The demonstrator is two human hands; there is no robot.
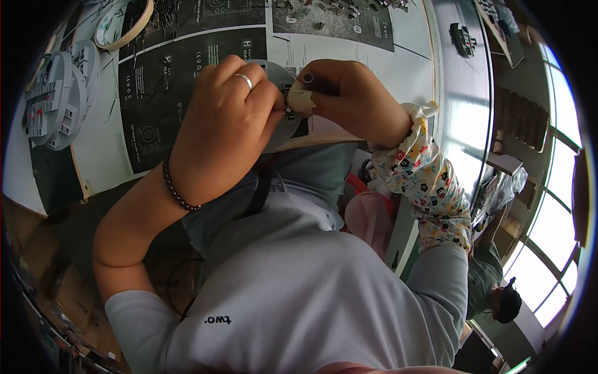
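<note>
Both my hands meet over a grey round plastic part (285,132) close to the table's front edge. My left hand (232,115), with a ring and a dark bead bracelet, is closed, its fingertips bent down at the part. From the other side comes my right hand (350,93), thumb and index finger drawn together in a pinch. A piece of beige tape (301,101) sits at the tip of the right thumb, between the hands. Whatever small thing lies between the fingertips is hidden. A floral sleeve cover (430,187) wraps my right forearm.
Stacked grey round plastic parts (62,100) with red bits lie at the left. Behind them rests a hoop-shaped tray (128,28). Small metal pieces (336,9) are scattered at the back on dark printed sheets (205,50). Another person (492,290) is at the far right.
</note>
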